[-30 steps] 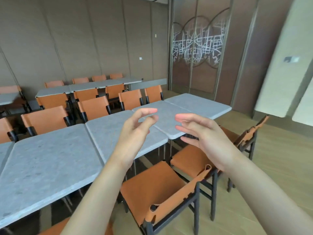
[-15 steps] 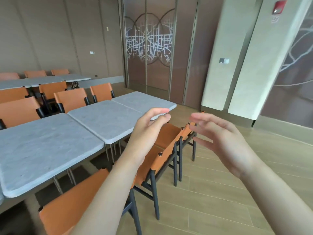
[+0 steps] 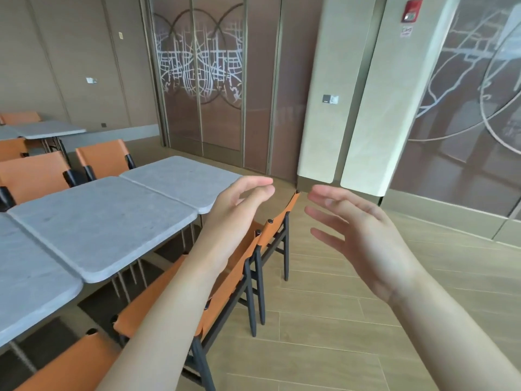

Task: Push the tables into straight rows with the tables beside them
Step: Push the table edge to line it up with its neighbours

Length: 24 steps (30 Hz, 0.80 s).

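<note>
Both of my hands are raised in the air in front of me and grasp nothing. The left hand (image 3: 239,210) has its fingers (image 3: 258,183) loosely bent, thumb and forefinger tips close together but with nothing between them; the right hand (image 3: 363,235) has its fingers (image 3: 327,218) spread and relaxed, released, palm turned toward the left hand. A narrow gap separates the fingertips of the two hands. Neither hand touches a worktop. Left of and below my left fingers runs a row of grey stone-look tables: the end worktop (image 3: 183,179) lies just left of the left fingertips in view, its rounded near corner passing behind the back of that hand; the middle worktop (image 3: 104,221) adjoins it farther left, its near edge standing forward of the end worktop's near edge, so the seam shows a step; a third worktop (image 3: 25,277) follows at the frame's left edge. Beneath my left forearm stand orange chairs (image 3: 270,235) with black frames, tucked along the near side of the row. More orange chairs (image 3: 104,156) sit on the far side, beyond the left fingers. A farther worktop (image 3: 48,129) stands well apart at the far left. Under and right of my right fingers is wooden floor (image 3: 338,320).
</note>
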Each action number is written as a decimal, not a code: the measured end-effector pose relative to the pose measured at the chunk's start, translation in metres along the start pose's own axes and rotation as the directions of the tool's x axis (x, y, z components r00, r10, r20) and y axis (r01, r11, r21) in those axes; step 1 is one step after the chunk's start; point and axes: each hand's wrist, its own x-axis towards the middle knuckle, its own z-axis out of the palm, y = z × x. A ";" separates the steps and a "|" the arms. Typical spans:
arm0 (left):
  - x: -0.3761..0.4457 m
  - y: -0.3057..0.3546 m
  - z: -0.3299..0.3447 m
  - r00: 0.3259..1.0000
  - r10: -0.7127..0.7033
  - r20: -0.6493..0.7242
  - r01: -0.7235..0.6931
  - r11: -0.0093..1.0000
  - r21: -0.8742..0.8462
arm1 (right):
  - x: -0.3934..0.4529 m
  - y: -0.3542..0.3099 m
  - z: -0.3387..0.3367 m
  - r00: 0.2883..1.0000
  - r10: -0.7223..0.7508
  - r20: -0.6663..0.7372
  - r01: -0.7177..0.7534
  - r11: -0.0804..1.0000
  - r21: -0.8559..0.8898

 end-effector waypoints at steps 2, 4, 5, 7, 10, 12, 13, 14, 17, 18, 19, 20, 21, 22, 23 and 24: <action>0.042 -0.005 0.008 1.000 0.007 0.011 -0.006 1.000 -0.012 | 0.043 -0.003 -0.006 1.000 -0.013 0.000 0.013 1.000 -0.012; 0.084 -0.010 0.017 1.000 0.014 0.021 -0.013 1.000 -0.019 | 0.086 -0.007 -0.013 1.000 -0.021 -0.014 0.020 1.000 -0.023; 0.104 -0.012 0.021 0.999 0.016 0.028 -0.016 1.000 -0.021 | 0.106 -0.008 -0.017 0.999 -0.024 -0.025 0.023 0.999 -0.025; 0.141 -0.017 0.030 0.999 0.023 0.042 -0.021 0.999 -0.027 | 0.142 -0.009 -0.026 0.998 -0.034 -0.052 0.033 0.999 -0.027; 0.191 -0.024 0.048 0.997 0.022 0.080 -0.018 0.999 -0.044 | 0.187 -0.007 -0.045 0.993 -0.040 -0.110 0.036 0.999 -0.035; 0.219 -0.031 0.061 0.994 0.019 0.111 -0.013 0.999 -0.049 | 0.213 -0.004 -0.059 0.991 -0.031 -0.132 0.025 0.998 -0.052; 0.232 -0.035 0.068 0.992 0.022 0.123 -0.016 0.999 -0.050 | 0.225 -0.003 -0.066 0.990 -0.031 -0.139 0.023 0.998 -0.058; 0.244 -0.038 0.075 0.991 0.026 0.133 -0.019 0.998 -0.052 | 0.238 -0.002 -0.074 0.989 -0.035 -0.145 0.026 0.998 -0.064; 0.285 -0.047 0.095 0.988 0.032 0.150 -0.022 0.998 -0.062 | 0.277 -0.003 -0.098 0.986 -0.053 -0.157 0.040 0.995 -0.086; 0.299 -0.049 0.103 0.988 0.037 0.152 -0.026 0.997 -0.072 | 0.290 -0.003 -0.107 0.987 -0.055 -0.154 0.041 0.995 -0.093; 0.312 -0.051 0.112 0.987 0.046 0.153 -0.034 0.996 -0.079 | 0.303 -0.002 -0.116 0.987 -0.057 -0.151 0.042 0.994 -0.101; 0.326 -0.053 0.122 0.986 0.055 0.155 -0.042 0.996 -0.084 | 0.316 -0.001 -0.125 0.987 -0.058 -0.150 0.042 0.993 -0.109; 0.340 -0.056 0.133 0.985 0.061 0.159 -0.048 0.995 -0.088 | 0.330 0.000 -0.135 0.987 -0.059 -0.149 0.042 0.992 -0.116; 0.354 -0.058 0.145 0.984 0.065 0.163 -0.051 0.995 -0.090 | 0.343 0.002 -0.147 0.987 -0.060 -0.150 0.042 0.992 -0.121; 0.369 -0.060 0.158 0.983 0.068 0.169 -0.054 0.994 -0.090 | 0.357 0.004 -0.158 0.987 -0.061 -0.151 0.043 0.991 -0.124; 0.384 -0.062 0.171 0.982 0.071 0.174 -0.056 0.994 -0.089 | 0.371 0.006 -0.171 0.986 -0.063 -0.154 0.044 0.991 -0.126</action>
